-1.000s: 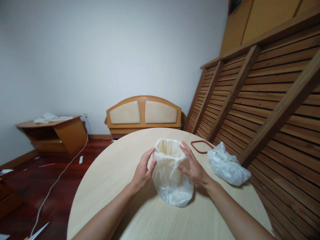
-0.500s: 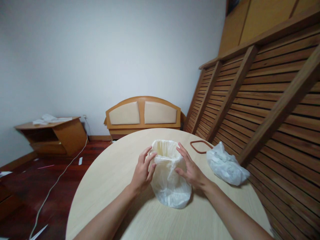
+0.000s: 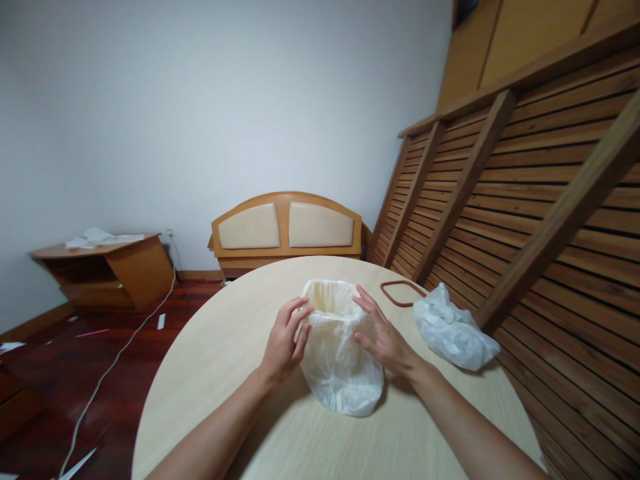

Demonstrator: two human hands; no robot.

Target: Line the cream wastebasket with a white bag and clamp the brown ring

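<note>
A small bin (image 3: pixel 326 299), its yellowish inside showing through, stands upright on the table with a thin white plastic bag (image 3: pixel 341 367) draped over its rim and down its outside. My left hand (image 3: pixel 286 337) is at the bin's left side, fingertips bent against the bagged rim and thumb apart along the wall. On the opposite side, my right hand (image 3: pixel 385 337) has its fingers stretched along the rim and its thumb toward the front. Both hands are open, touching the bag without closing around it. Contact under the right palm is hidden.
A brown rounded frame-like ring (image 3: pixel 403 293) lies beside a crumpled white plastic bag (image 3: pixel 453 330) on the round table (image 3: pixel 220 347). Slatted wooden boards (image 3: pixel 505 193) lean along the right. A headboard (image 3: pixel 286 223) stands behind, a low cabinet (image 3: pixel 145 273) and a cable (image 3: pixel 113 370) to the left.
My left fingers have shifted slightly at the rim, and my right thumb has moved a little to the right. The bin and bag stay in place.
</note>
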